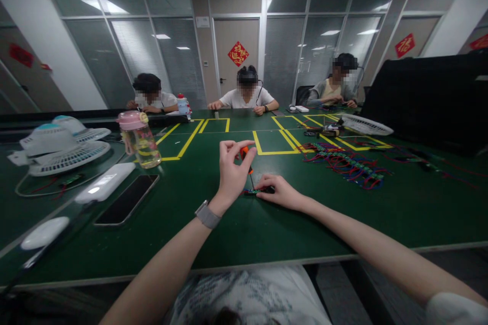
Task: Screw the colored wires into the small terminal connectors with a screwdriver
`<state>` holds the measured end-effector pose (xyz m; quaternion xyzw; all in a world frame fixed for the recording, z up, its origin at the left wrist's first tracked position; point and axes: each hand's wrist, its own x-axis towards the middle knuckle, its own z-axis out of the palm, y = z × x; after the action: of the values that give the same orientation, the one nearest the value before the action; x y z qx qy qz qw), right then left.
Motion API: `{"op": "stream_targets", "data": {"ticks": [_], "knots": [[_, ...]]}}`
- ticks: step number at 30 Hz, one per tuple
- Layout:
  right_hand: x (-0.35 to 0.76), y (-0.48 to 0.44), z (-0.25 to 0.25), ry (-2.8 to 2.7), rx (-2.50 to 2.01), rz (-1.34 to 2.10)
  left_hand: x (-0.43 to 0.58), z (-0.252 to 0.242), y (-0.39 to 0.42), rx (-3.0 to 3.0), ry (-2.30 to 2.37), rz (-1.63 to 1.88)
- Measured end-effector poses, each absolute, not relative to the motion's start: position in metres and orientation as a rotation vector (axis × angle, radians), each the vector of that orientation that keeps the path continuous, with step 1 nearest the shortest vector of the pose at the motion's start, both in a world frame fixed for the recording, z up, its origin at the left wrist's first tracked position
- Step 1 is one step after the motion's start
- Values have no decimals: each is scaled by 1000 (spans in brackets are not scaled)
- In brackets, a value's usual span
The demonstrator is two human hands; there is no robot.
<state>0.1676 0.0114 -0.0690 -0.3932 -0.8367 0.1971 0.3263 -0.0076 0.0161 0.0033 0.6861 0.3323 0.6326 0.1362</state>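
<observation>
My left hand point(233, 166) is closed around the orange and black handle of a screwdriver point(244, 153), thumb and fingertips at its upper end. The screwdriver stands nearly upright, and its thin shaft runs down to a small green circuit board point(249, 192) on the table. Whether the tip sits in a screw is too small to tell. My right hand point(277, 190) rests low on the table, its fingers pinching the board from the right. A dark part shows under those fingers, and much of the board is hidden by them.
Left are a phone point(127, 200), a white power bank point(105, 183), a pink-lidded bottle point(140, 139) and white fan parts point(68, 150). Wired circuit boards point(345, 162) lie in a row at right, near a white fan grille point(366, 125). Three people sit across the green table point(213, 244).
</observation>
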Motion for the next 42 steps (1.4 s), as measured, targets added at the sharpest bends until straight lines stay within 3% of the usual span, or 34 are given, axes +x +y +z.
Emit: {"op": "stream_targets", "data": {"ticks": [7,15,21,28,36,42], "knots": [[167,10,-67,-2193,-1044,546,-4,0,19,1822,694,1678],[167,9,-66,-2201,-1046,535,-7,4,15,1960,964,1833],[167,9,-66,-2204,-1049,527,-5,1,18,1717,708,1679],[167,10,-67,-2206,-1048,523,-5,3,13,1983,874,1817],[167,9,-66,-2200,-1036,542,-3,2,16,1766,634,1558],[167,10,-66,-2201,-1044,540,-5,3,13,1959,728,1662]]}}
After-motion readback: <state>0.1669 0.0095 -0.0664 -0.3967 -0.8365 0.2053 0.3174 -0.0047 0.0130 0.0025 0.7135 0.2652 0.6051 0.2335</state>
